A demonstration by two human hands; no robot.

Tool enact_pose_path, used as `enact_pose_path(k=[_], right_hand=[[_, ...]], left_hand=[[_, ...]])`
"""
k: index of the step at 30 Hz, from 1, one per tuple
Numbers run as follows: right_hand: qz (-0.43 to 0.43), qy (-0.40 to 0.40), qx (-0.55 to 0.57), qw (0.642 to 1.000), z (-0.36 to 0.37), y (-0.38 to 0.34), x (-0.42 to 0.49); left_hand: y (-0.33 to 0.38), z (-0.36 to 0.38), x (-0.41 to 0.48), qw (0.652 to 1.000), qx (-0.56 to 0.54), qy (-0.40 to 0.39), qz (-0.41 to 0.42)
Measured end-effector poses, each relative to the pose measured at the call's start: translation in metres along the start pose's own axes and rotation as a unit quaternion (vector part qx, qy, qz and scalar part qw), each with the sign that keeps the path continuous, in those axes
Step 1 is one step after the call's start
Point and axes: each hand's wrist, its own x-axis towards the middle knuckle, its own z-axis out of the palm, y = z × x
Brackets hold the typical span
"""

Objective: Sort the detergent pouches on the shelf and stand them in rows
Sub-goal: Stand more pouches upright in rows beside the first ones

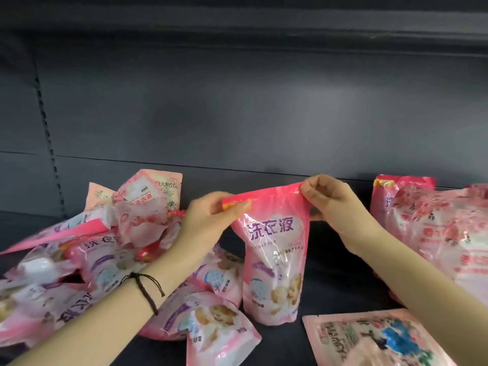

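Nearest me, a flat pouch (369, 339) lies face up on the shelf (335, 283), unsorted. Just past it the pink pouch (274, 262) stands upright mid-shelf, and its base seems to touch the deck. My left hand (208, 215) pinches the left corner of its top seam and my right hand (332, 202) pinches the right corner, so the seam is stretched between them.

To do it well I should hold the seam taut and level and settle the base flat so the liquid sinks low. The label should face me, and I should let go only once it doesn't lean.

The pouch is glossy soft film, bulging at the bottom and wrinkled near the top, with purple characters and a picture lower down. To the left is a jumbled heap (79, 260) of similar pouches, lying touching one another. Farther right, bigger pink pouches (435, 228) stand near the dark back panel (237, 114).
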Motion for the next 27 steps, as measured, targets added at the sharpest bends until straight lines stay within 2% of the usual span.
enact_pose_path(k=[2, 4, 7, 10, 20, 23, 27], right_hand=[[-0.004, 0.027, 0.021, 0.999, -0.004, 0.005, -0.009], [0.005, 0.033, 0.032, 0.999, -0.003, 0.01, -0.018], [0.066, -0.012, 0.046, 0.997, 0.003, 0.023, -0.03], [0.069, -0.029, 0.061, 0.995, 0.008, 0.031, -0.041], [0.024, 0.072, 0.106, 0.991, 0.018, 0.033, -0.042], [0.028, 0.095, 0.112, 0.989, 0.021, 0.039, -0.042], [0.042, 0.117, 0.125, 0.984, 0.019, 0.042, -0.045]], left_hand=[[-0.008, 0.005, -0.011, 1.0, -0.027, -0.011, -0.012], [-0.012, 0.01, -0.018, 1.0, -0.01, -0.014, 0.001], [-0.01, 0.018, -0.021, 1.0, -0.022, -0.011, 0.015], [-0.007, 0.022, -0.018, 0.997, -0.078, 0.014, -0.021], [0.001, 0.027, -0.014, 0.993, -0.107, 0.046, -0.003], [-0.013, 0.025, -0.019, 0.994, -0.103, 0.021, -0.033], [-0.022, 0.025, -0.028, 0.99, -0.1, -0.066, -0.079]])
